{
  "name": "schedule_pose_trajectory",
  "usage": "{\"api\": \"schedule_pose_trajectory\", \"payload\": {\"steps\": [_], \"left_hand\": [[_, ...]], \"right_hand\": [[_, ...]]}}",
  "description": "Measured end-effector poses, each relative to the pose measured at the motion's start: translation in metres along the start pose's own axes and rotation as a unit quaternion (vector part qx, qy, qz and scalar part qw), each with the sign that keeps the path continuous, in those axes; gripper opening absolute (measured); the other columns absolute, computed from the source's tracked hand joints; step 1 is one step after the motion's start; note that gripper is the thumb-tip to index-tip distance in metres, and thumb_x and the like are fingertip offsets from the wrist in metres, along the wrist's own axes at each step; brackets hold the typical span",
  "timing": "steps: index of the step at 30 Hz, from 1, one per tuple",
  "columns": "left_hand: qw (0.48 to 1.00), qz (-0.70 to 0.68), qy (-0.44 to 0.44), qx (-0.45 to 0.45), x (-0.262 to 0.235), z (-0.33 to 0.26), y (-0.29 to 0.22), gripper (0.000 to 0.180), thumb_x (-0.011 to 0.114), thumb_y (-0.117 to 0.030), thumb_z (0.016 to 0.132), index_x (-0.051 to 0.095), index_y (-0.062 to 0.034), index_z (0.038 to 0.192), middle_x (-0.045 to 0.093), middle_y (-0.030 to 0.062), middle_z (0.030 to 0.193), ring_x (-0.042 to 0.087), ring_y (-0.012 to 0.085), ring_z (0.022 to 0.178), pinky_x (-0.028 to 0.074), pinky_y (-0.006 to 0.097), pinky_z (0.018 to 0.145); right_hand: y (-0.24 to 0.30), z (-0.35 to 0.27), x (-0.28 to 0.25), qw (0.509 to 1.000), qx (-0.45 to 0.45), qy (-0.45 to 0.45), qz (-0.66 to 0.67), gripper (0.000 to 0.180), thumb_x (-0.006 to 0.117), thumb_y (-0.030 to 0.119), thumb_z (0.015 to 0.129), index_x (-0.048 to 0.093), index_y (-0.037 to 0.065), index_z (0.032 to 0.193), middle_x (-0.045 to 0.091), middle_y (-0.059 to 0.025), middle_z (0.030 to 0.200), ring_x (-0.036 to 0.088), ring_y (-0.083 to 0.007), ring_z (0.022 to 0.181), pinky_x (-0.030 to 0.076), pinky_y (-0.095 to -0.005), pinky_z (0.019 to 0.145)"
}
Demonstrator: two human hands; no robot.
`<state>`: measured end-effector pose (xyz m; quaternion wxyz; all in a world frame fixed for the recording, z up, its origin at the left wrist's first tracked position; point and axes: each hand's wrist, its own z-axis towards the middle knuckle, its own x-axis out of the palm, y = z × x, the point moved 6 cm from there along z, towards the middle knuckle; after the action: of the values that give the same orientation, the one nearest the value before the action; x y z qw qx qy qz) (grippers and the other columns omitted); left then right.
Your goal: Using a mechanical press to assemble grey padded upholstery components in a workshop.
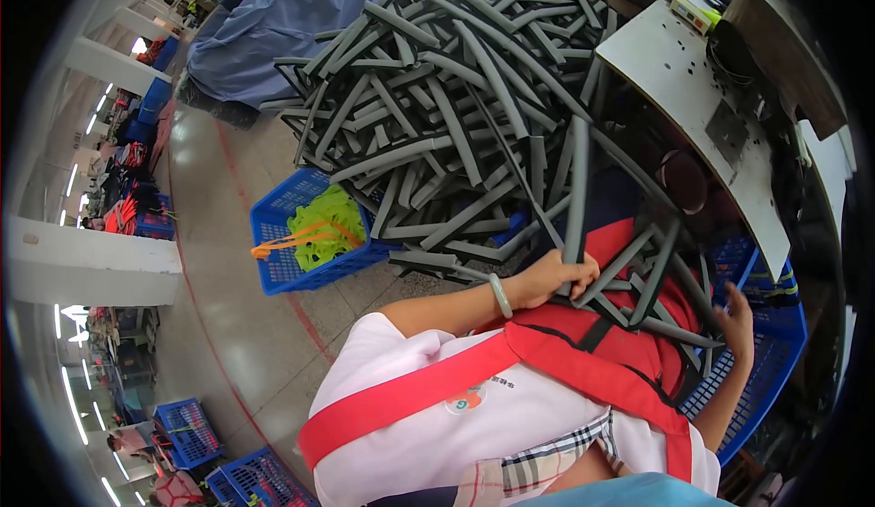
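Left hand [553, 275] closed around the lower end of one grey foam tube [577, 188]. Fingers wrapped over it, thumb side toward me. A pale green bangle [500, 295] sits on that wrist.

The tube stands nearly upright in the picture, long axis running from my fist straight up toward the heap, top end leaning a touch right. It is just above my lap, in front of the red fabric piece [592, 352] with black edging draped over my knees.

Right hand [736, 325] is open, fingers spread, holding nothing; it rests at the near edge of the loose tubes lying across the red fabric, beside the rim of a blue crate [775, 361] at my right.

Counts: one tube in grip. Perhaps eight to ten more loose tubes on my lap, crossing at all angles. The big heap of foam tubes [447, 97] beyond is too tangled to count, many dozens. Blue crates: one at right, one on the floor to my left [283, 266] holding yellow-green pieces with orange straps [324, 229], and more far off lower left. One grey metal panel [693, 97] at upper right.
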<state>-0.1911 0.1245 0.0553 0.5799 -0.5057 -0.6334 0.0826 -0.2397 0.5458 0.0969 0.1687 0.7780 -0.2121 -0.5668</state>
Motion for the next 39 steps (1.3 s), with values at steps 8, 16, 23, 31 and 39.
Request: {"api": "schedule_pose_trajectory", "payload": {"steps": [8, 16, 23, 31, 39], "left_hand": [[0.958, 0.246, 0.107, -0.1, 0.083, 0.035, 0.025, 0.016, 0.062, -0.019, 0.089, 0.064, -0.0027, 0.09, 0.058, 0.0013, 0.069, 0.057, 0.01, 0.061, 0.047, 0.026, 0.057], [0.896, 0.379, 0.231, -0.031, 0.07, 0.022, -0.012, 0.022, 0.062, -0.019, 0.091, 0.067, 0.0018, 0.095, 0.067, 0.0084, 0.079, 0.064, 0.0147, 0.072, 0.052, 0.028, 0.068], [0.563, 0.581, -0.473, 0.347, -0.166, -0.03, -0.222, 0.029, 0.067, -0.016, 0.086, 0.062, 0.0018, 0.109, 0.066, 0.0093, 0.089, 0.064, 0.0159, 0.066, 0.053, 0.028, 0.064], [0.923, 0.087, -0.299, 0.228, -0.2, 0.066, -0.251, 0.029, 0.06, -0.032, 0.094, 0.064, -0.0031, 0.089, 0.065, 0.0035, 0.085, 0.06, 0.0143, 0.068, 0.049, 0.027, 0.06], [0.894, 0.332, -0.25, 0.169, -0.113, -0.001, -0.231, 0.02, 0.062, -0.017, 0.093, 0.065, 0.0015, 0.1, 0.067, 0.0056, 0.088, 0.062, 0.0126, 0.073, 0.049, 0.024, 0.064]], "right_hand": [[0.283, 0.022, 0.044, 0.937, -0.32, 0.056, 0.131, 0.028, 0.064, 0.012, 0.088, 0.064, 0.003, 0.114, 0.064, -0.0073, 0.101, 0.06, -0.0172, 0.099, 0.044, -0.0289, 0.091], [0.285, 0.038, 0.202, 0.817, -0.317, 0.44, 0.196, 0.062, 0.071, 0.018, 0.083, 0.045, 0.006, 0.139, 0.068, -0.012, 0.099, 0.063, -0.0183, 0.085, 0.051, -0.0304, 0.077], [0.303, -0.019, 0.176, 0.768, -0.349, 0.523, 0.122, 0.065, 0.073, 0.021, 0.079, 0.05, 0.014, 0.14, 0.06, -0.0072, 0.081, 0.055, -0.0148, 0.072, 0.045, -0.0293, 0.068], [0.307, -0.017, 0.193, 0.736, -0.368, 0.559, 0.099, 0.061, 0.075, 0.027, 0.081, 0.054, 0.017, 0.137, 0.059, -0.0079, 0.086, 0.056, -0.0179, 0.079, 0.046, -0.0297, 0.072], [0.281, 0.008, 0.174, 0.772, -0.371, 0.476, 0.199, 0.05, 0.072, 0.026, 0.084, 0.059, 0.01, 0.13, 0.063, -0.007, 0.092, 0.058, -0.0143, 0.084, 0.047, -0.027, 0.075]]}}
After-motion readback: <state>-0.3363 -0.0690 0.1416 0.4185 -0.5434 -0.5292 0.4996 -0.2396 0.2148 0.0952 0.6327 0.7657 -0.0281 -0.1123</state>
